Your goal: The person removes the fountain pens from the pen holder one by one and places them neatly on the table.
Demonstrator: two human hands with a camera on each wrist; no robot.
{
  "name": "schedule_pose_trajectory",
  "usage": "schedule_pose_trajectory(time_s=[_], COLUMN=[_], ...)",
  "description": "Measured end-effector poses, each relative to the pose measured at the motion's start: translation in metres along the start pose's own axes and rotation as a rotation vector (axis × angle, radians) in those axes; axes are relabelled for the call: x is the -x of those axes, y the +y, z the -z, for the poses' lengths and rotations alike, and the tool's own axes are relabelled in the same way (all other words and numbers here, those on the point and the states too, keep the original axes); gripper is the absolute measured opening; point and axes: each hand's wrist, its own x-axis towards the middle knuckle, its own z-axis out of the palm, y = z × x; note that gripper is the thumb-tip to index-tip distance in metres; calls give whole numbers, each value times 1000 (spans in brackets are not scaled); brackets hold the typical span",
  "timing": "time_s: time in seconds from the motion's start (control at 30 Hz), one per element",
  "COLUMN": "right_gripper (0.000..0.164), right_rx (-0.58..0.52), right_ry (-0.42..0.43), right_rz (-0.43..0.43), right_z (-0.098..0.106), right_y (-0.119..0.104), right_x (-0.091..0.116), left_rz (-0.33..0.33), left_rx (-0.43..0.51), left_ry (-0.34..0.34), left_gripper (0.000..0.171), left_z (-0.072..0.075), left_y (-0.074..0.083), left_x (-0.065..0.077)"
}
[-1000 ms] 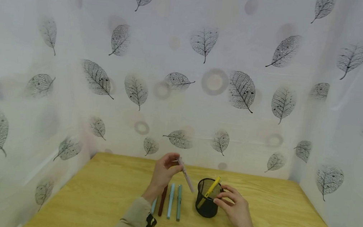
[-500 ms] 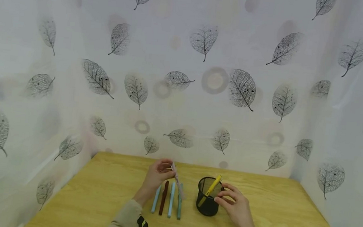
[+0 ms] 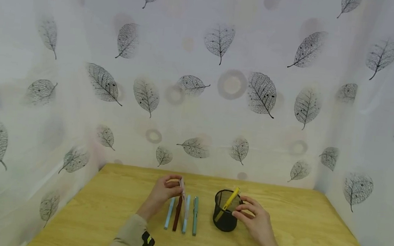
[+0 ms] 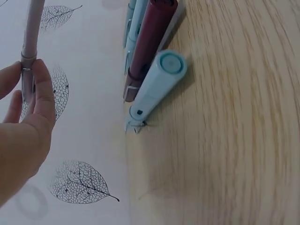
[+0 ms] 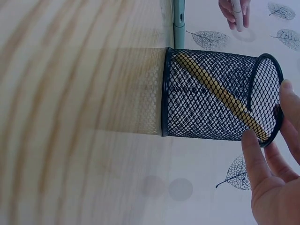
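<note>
My left hand (image 3: 162, 194) pinches a pale pink pen (image 4: 32, 35) between thumb and fingers, tilted above the row on the table. In the head view this pen overlaps a light blue pen (image 3: 185, 225). Left of that lie a maroon pen (image 3: 176, 217) and another light blue pen (image 3: 169, 216); a green pen (image 3: 195, 218) lies to the right. My right hand (image 3: 257, 224) holds the rim of a black mesh pen holder (image 5: 211, 98) from its right side, thumb and fingers spread round it. A yellow pen (image 3: 231, 199) leans inside the upright holder.
The wooden table (image 3: 298, 214) reaches back to a pale curtain (image 3: 198, 111) printed with leaves, which also runs along both sides. A dark band with a yellow mark (image 3: 148, 241) sits at my left wrist.
My left hand has moved left with the pink pen, from near the pen holder to over the row, and the pen hangs steeper. My right hand stays at the pen holder.
</note>
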Motion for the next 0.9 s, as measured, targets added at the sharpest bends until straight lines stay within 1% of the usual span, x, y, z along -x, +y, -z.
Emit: schedule_pose_trajectory(time_s=[0.13,0.27,0.53,0.73,0.83,0.9], right_gripper=[16,15,16,15,15,15], right_rx=[13,16,16,26,30,28], right_ry=[-5,-3,2,11,6,6], right_rz=[-9,-6,-23,-7,-12,-8], right_z=[1,0,-1,-2,-2,-1], right_y=[0,0,0,2,1,0], right_x=[0,-1,0,-2,-2,-2], left_rz=[68,109,191,214,229,227], left_rx=[-6,-11,-64,-94,-106,-114], left_ry=[-14,-18,-19,-40,-54,-56], left_gripper=[45,44,50,51,53,53], left_z=[7,15,33,45,49,52], left_y=[-1,-2,1,-1,-3,-4], left_x=[0,-1,0,-3,-3,-5])
